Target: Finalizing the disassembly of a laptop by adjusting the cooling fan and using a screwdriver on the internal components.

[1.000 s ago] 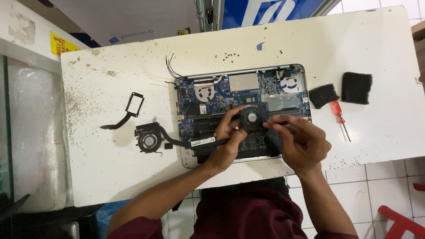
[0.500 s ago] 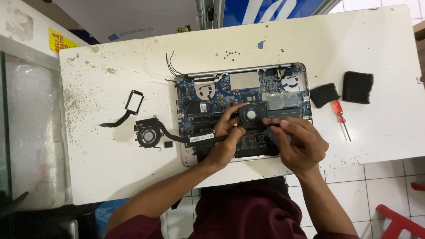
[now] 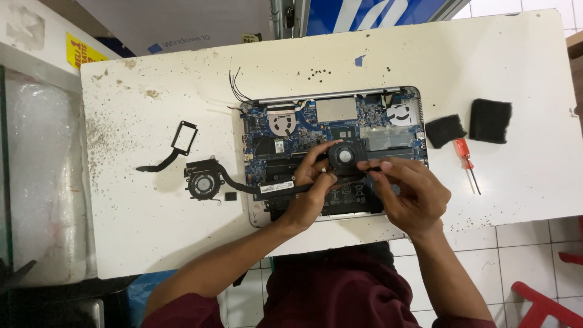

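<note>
Over the opened silver laptop (image 3: 388, 97), both hands pinch a round black cooling fan (image 3: 344, 155) at the board's centre. The left hand (image 3: 310, 188) grips its nine o'clock edge, wrist bent; the right hand (image 3: 410, 191) grips at four o'clock.

A single head-worn camera looks almost straight down from above the person's chest; it faces the white table (image 3: 152, 231), whose far edge lies toward the top of the frame; it sits high enough to take in nearly the whole tabletop, tiled floor (image 3: 516, 267) showing below.
</note>
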